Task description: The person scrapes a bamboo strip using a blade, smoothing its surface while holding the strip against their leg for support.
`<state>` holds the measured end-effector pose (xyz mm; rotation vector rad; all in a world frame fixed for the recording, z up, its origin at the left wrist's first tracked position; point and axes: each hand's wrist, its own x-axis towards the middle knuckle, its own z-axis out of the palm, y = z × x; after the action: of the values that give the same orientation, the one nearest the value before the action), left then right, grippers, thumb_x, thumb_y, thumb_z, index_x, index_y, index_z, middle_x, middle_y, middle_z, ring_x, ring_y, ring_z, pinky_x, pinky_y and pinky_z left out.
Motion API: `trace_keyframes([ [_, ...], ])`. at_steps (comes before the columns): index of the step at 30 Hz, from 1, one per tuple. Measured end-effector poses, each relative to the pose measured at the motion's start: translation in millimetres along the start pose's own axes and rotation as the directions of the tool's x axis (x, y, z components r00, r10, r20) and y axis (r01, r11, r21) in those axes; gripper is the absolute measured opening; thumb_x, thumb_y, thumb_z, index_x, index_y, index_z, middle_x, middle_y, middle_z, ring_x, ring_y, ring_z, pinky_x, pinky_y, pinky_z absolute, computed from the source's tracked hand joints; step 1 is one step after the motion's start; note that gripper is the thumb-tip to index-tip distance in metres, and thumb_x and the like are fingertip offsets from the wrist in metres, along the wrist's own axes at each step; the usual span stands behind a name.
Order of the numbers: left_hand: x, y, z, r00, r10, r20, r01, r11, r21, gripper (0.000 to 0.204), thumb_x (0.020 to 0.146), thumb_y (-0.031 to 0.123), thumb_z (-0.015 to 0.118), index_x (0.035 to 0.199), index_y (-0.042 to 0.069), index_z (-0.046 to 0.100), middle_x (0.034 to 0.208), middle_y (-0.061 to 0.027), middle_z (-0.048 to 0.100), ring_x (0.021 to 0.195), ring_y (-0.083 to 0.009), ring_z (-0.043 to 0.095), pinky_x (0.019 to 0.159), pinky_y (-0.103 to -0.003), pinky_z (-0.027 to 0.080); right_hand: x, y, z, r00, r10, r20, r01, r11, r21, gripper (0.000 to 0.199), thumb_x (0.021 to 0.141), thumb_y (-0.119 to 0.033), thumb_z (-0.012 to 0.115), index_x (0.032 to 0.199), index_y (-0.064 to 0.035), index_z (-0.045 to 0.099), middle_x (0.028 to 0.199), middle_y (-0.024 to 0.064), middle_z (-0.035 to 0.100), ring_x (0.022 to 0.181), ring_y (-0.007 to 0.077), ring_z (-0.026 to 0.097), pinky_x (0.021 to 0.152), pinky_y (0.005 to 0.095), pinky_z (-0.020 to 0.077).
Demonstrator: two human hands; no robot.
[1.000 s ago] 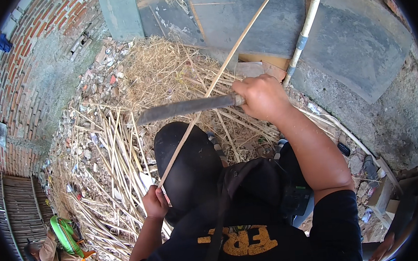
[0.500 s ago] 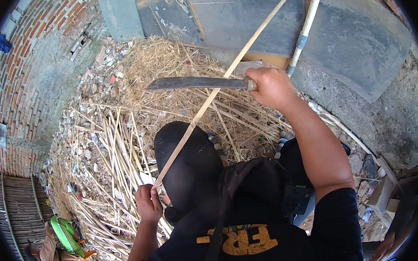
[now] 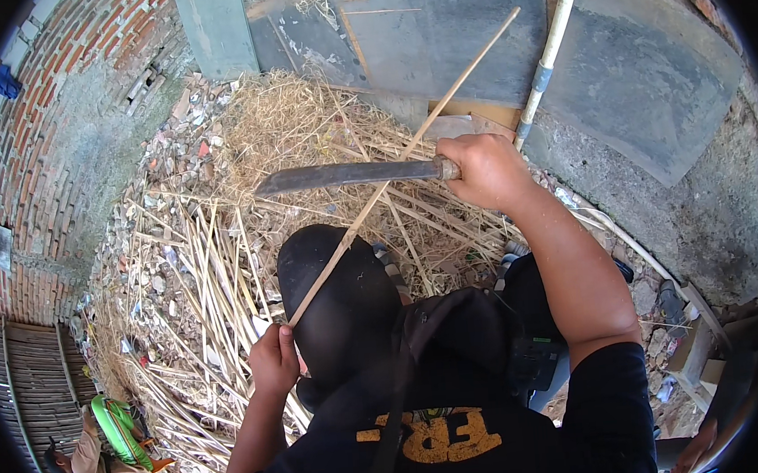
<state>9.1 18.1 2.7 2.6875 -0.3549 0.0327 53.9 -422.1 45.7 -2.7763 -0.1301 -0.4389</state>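
Note:
My left hand (image 3: 274,360) is closed on the lower end of a long, thin bamboo strip (image 3: 342,250). The strip slants up and to the right across my dark-clothed knee, its far tip in front of the grey panels. Around the wooden handle of a machete (image 3: 348,175) my right hand (image 3: 486,172) is closed. The dark blade points left and crosses over the strip above its middle; whether its edge touches the strip I cannot tell.
Many cut bamboo strips (image 3: 211,288) lie left of my knee on rubble, with a heap of straw-like shavings (image 3: 283,124) ahead. A white pipe (image 3: 551,57) stands at the right by grey panels (image 3: 641,86). At the lower left sits another person (image 3: 96,463) beside a green object.
The machete and my right hand have moved down a little and towards me along the strip. The strip's far tip has dipped slightly, and my left hand keeps its hold.

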Motion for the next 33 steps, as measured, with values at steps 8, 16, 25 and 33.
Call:
trace_keyframes([
  [8,-14.3,-7.3,9.4,0.982,-0.084,0.168,0.141,0.918,-0.370,0.047,0.107,0.037,0.048,0.078,0.001,0.054,0.057,-0.0080,0.054,0.056,-0.0186,0.057,0.054,-0.036,0.043,-2.5,-25.0,-2.7,0.993,-0.102,0.055,0.103,0.995,-0.001,0.023,0.069,-0.011,0.071,0.090,-0.0099,0.063,0.081,0.0101,0.068,0.084,0.0344,0.069,0.071,0.0485,0.0535],
  [16,-18.5,-11.9,22.0,0.996,-0.061,0.063,0.076,0.961,-0.264,0.046,0.107,0.038,0.048,0.079,0.002,0.052,0.060,-0.0135,0.054,0.055,-0.0262,0.056,0.055,-0.039,0.043,-0.1,-24.8,-14.4,0.996,-0.001,0.092,0.007,0.998,-0.067,0.023,0.074,-0.013,0.070,0.097,-0.0102,0.066,0.085,0.0122,0.071,0.084,0.0340,0.071,0.074,0.0476,0.0569],
  [25,-16.7,-15.7,25.9,0.999,-0.006,0.036,0.013,0.979,-0.203,0.045,0.107,0.038,0.045,0.080,0.002,0.051,0.063,-0.0198,0.055,0.060,-0.0427,0.058,0.057,-0.044,0.045,4.6,1.1,-12.1,0.993,0.117,0.034,-0.116,0.993,-0.023,0.017,0.075,-0.012,0.069,0.092,-0.0103,0.067,0.085,0.0129,0.071,0.082,0.0336,0.071,0.074,0.0479,0.0566],
  [33,-14.4,-15.3,22.9,0.997,0.003,0.077,0.015,0.972,-0.234,0.049,0.107,0.040,0.042,0.080,0.000,0.051,0.062,-0.0187,0.053,0.057,-0.0356,0.055,0.057,-0.043,0.043,4.6,-15.2,-10.5,0.989,0.072,0.133,-0.067,0.997,-0.038,0.019,0.075,-0.012,0.069,0.094,-0.0107,0.067,0.085,0.0136,0.072,0.085,0.0336,0.071,0.074,0.0477,0.0567],
])
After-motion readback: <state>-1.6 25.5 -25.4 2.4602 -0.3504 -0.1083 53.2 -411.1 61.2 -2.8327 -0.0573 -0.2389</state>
